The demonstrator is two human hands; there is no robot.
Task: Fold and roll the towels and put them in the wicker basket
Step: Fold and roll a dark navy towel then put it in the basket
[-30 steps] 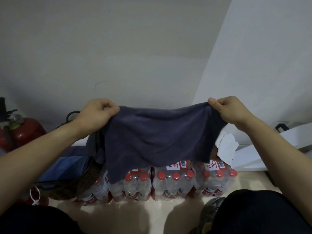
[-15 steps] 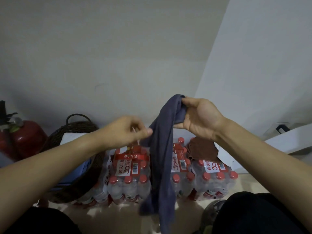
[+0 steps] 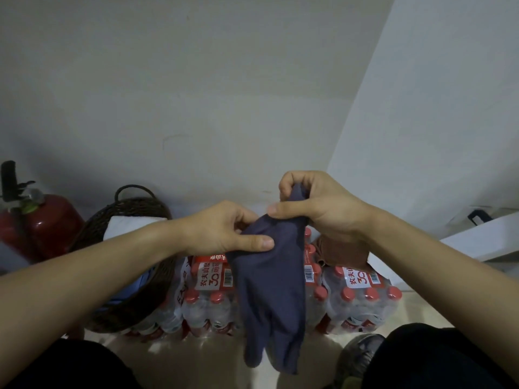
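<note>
A dark blue-grey towel (image 3: pixel 271 299) hangs folded lengthwise in front of me, its lower end dangling over the floor. My right hand (image 3: pixel 317 206) grips its top end, fingers curled round the bunched cloth. My left hand (image 3: pixel 224 231) pinches the towel just below, thumb across its front. The wicker basket (image 3: pixel 132 211) stands at the left behind my left forearm, with a white towel (image 3: pixel 126 227) and a blue towel (image 3: pixel 134 287) inside. A brown towel (image 3: pixel 341 252) lies on the bottle packs under my right wrist.
Shrink-wrapped packs of red-capped water bottles (image 3: pixel 362 299) fill the floor ahead. A red fire extinguisher (image 3: pixel 42 223) stands at the far left by the wall. A white board (image 3: pixel 477 237) lies at the right. My dark-trousered knees (image 3: pixel 438 360) frame the bottom.
The towel, spread wide between both hands a second ago, was brought together into a narrow hanging fold. My left hand has since come up to pinch it just below my right.
</note>
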